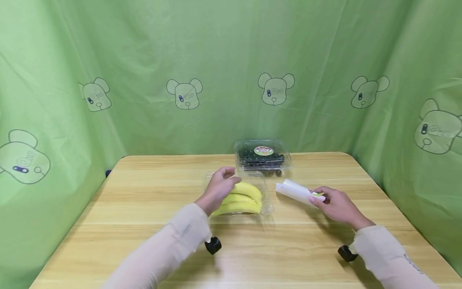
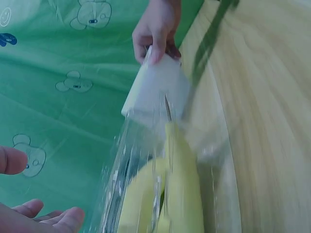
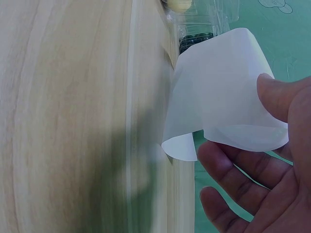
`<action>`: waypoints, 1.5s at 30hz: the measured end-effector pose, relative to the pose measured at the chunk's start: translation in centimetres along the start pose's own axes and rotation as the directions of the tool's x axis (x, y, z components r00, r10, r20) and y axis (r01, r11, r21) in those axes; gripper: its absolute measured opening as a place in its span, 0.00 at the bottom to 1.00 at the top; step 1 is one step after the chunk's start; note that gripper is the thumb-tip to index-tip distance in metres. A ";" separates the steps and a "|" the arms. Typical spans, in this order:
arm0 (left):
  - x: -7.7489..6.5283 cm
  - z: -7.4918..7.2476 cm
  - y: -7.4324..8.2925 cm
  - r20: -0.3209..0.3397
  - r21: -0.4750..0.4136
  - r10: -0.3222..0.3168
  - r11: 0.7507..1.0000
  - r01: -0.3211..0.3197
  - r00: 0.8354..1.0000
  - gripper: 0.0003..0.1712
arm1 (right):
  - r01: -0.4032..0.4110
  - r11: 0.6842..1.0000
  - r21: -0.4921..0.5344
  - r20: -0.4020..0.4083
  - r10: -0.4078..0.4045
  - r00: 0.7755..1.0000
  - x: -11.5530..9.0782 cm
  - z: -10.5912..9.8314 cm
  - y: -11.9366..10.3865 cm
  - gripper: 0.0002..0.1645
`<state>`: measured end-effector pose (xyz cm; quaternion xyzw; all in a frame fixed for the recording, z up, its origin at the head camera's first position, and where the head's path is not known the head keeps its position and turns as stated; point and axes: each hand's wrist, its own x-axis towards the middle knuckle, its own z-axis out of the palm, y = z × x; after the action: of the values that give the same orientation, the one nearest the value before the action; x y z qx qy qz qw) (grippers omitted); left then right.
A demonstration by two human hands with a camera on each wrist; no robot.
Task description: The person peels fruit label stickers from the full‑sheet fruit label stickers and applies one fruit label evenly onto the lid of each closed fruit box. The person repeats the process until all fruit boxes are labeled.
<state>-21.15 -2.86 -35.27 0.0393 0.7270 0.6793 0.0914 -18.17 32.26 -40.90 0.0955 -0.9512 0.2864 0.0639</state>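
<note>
My left hand (image 1: pixel 217 188) hovers over the left part of a clear plastic container (image 1: pixel 268 200) of yellow bananas (image 1: pixel 245 197). In the left wrist view its fingers (image 2: pixel 70 221) are spread apart and hold nothing. To the right, my right hand (image 1: pixel 335 204) pinches a curled white sheet of paper (image 1: pixel 294 191) between thumb and fingers, above the table. A yellow-green patch shows on the sheet at the fingertips; what it is cannot be made out. In the right wrist view the sheet (image 3: pixel 223 92) bends into a loose roll.
A second clear container (image 1: pixel 285 160) with dark round fruit (image 1: pixel 249 156) and an oval label (image 1: pixel 264 151) stands at the back of the wooden table (image 1: pixel 162 172). Green curtains (image 1: pixel 223 40) with bear prints hang around it. Each sleeve has a black wrist piece (image 1: pixel 213 245).
</note>
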 end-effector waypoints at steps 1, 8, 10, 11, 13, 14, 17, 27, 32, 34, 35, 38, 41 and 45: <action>0.1 0.3 0.1 0.007 -0.020 -0.006 1.000 0.006 1.000 0.29 | -0.001 1.000 0.002 0.001 0.001 1.000 0.0 0.0 0.0 0.22; 0.4 2.7 0.4 0.048 -0.113 -0.040 0.993 0.045 0.998 0.29 | -0.006 1.000 0.005 0.004 0.006 1.000 0.0 0.1 0.0 0.24; 0.5 3.3 0.4 0.064 -0.121 -0.053 0.991 0.061 0.997 0.29 | -0.010 1.000 0.004 0.007 0.009 1.000 0.0 0.2 0.1 0.24; 0.6 3.6 0.4 0.074 -0.128 -0.060 0.989 0.069 0.995 0.29 | -0.010 1.000 0.006 0.007 0.010 1.000 0.0 0.2 0.1 0.24; 0.7 4.2 0.4 0.091 -0.148 -0.071 0.985 0.084 0.993 0.28 | -0.013 1.000 0.007 0.011 0.013 1.000 0.1 0.3 0.2 0.24; 0.8 4.6 0.4 0.099 -0.162 -0.078 0.982 0.094 0.992 0.28 | -0.012 1.000 0.007 0.012 0.012 1.000 0.1 0.3 0.2 0.24; 1.0 5.5 0.3 0.138 -0.221 -0.092 0.968 0.122 0.986 0.27 | -0.009 1.000 0.009 0.011 0.009 1.000 0.1 0.4 0.2 0.25; 1.4 8.2 -0.1 0.232 -0.314 -0.123 0.930 0.193 0.965 0.24 | 0.004 1.000 0.010 0.008 -0.004 1.000 0.1 0.6 0.0 0.24; 1.5 9.4 0.1 0.267 -0.332 -0.150 0.913 0.237 0.952 0.26 | 0.005 1.000 0.014 -0.002 -0.005 1.000 0.0 0.7 -0.2 0.24; 1.5 9.9 0.1 0.279 -0.337 -0.163 0.906 0.256 0.946 0.26 | 0.011 1.000 0.016 -0.006 -0.011 1.000 0.0 0.7 -0.3 0.23; 1.4 10.1 0.1 0.283 -0.343 -0.170 0.901 0.265 0.944 0.27 | 0.012 1.000 0.015 -0.006 -0.012 1.000 -0.1 0.7 -0.4 0.23; 1.4 10.6 0.2 0.295 -0.366 -0.195 0.881 0.299 0.935 0.28 | 0.009 1.000 0.021 -0.002 -0.009 1.000 -0.1 0.8 -0.4 0.23; 1.6 11.2 0.3 0.292 -0.402 -0.217 0.856 0.326 0.931 0.29 | -0.002 1.000 0.020 0.002 0.002 1.000 0.0 0.8 -0.4 0.23; 2.0 11.9 0.4 0.276 -0.423 -0.259 0.832 0.359 0.926 0.25 | -0.005 1.000 0.018 0.003 0.005 1.000 0.0 0.6 -0.2 0.24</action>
<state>-20.92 9.20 -35.78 -0.0320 0.5256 0.8019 0.2823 -18.15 31.72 -41.30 0.0939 -0.9488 0.2952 0.0611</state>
